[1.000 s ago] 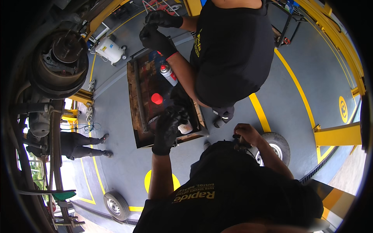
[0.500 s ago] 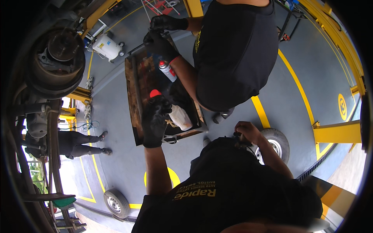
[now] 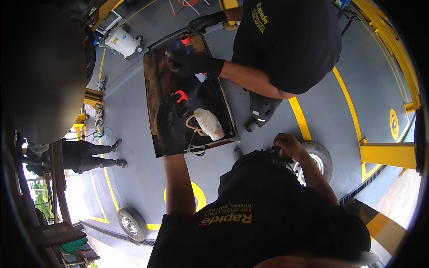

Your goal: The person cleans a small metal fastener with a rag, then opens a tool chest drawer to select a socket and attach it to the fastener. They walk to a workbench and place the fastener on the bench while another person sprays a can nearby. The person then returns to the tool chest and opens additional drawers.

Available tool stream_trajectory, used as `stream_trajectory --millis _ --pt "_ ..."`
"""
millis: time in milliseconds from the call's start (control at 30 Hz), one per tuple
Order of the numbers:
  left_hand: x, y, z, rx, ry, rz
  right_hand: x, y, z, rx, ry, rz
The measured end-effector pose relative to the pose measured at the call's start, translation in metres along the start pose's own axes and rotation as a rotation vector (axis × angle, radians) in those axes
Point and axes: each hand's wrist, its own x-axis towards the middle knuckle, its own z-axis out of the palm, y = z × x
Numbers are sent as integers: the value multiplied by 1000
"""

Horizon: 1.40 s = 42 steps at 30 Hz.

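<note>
My black-gloved left hand (image 3: 171, 127) is over the near left part of a wooden-edged tray table (image 3: 153, 107). Its fingers are closed on a small red ring-shaped piece (image 3: 181, 96). Just right of this hand, a whitish plastic bottle (image 3: 209, 125) with a beige tube (image 3: 195, 129) lies tilted on the table. My bare right hand (image 3: 288, 145) is near my body, fingers curled; a small dark thing shows under them, too unclear to name. Across the table a co-worker's gloved hand (image 3: 192, 64) holds a small metal piece (image 3: 168, 53). A red cup-shaped piece (image 3: 185, 39) is by their other hand (image 3: 205, 22).
A spray can (image 3: 201, 77) is mostly hidden under the co-worker's arm. Large blurred vehicle parts (image 3: 49, 89) hang close at the left. Wheels lie on the floor at right (image 3: 315, 163) and lower left (image 3: 132, 224). A yellow lift post (image 3: 388, 154) stands at right. Another person's legs (image 3: 96, 156) show at left.
My left hand has moved slightly up and left with the red piece, uncovering more of the bottle and its tube. The co-worker has shifted right, hands apart; the red cup-shaped piece now shows.
</note>
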Motion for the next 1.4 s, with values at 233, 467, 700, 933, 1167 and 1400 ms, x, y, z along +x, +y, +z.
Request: stream_trajectory --millis 233,467,700,933,1167,1400 --pt "60 -9 15 322 -35 234 2 -14 11 -49 -5 15" --pt "92 -23 27 590 -139 112 9 -22 23 76 -7 51" --pt "81 -27 14 721 -180 254 8 -15 31 90 12 95" --pt "105 -47 -43 491 -43 189 22 -11 24 54 -22 106" --pt "168 -40 -62 -5 -38 -42 37 -27 3 -101 -14 149" --pt "189 -38 -67 -124 -45 -27 25 -23 5 9 -7 196"
